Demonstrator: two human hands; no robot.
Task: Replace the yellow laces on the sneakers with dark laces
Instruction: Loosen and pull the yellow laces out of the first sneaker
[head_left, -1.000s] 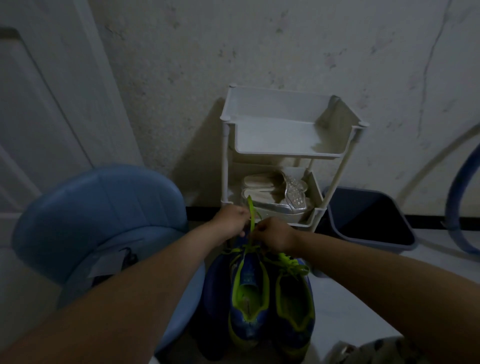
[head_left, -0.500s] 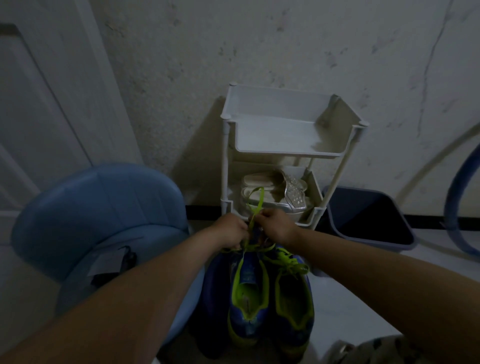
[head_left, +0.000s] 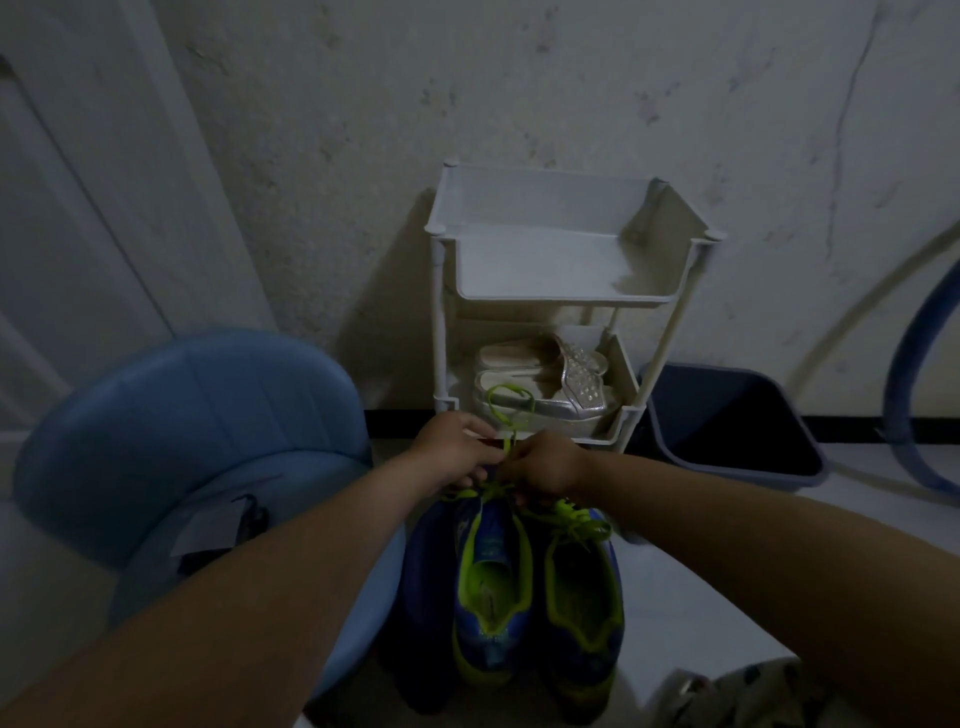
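The blue chair (head_left: 182, 415) is standing against the left of the sneakers (head_left: 493, 587), closing that side. Just beyond the left hand (head_left: 457, 452) and right hand (head_left: 550, 465), the white rack (head_left: 561, 296) is blocking the way ahead, and the yellow lace (head_left: 509, 434) in their grip is looping up before its lower shelf. The dark bin (head_left: 753, 480) is occupying the far right; bare floor (head_left: 701, 587) is lying open right of the sneakers.

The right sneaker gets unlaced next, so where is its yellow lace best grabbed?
Pinch the loose yellow lace bunch at the tongue's top, coming from above. It stands proud of the right sneaker, just beside the right hand, with free strands splayed outward.
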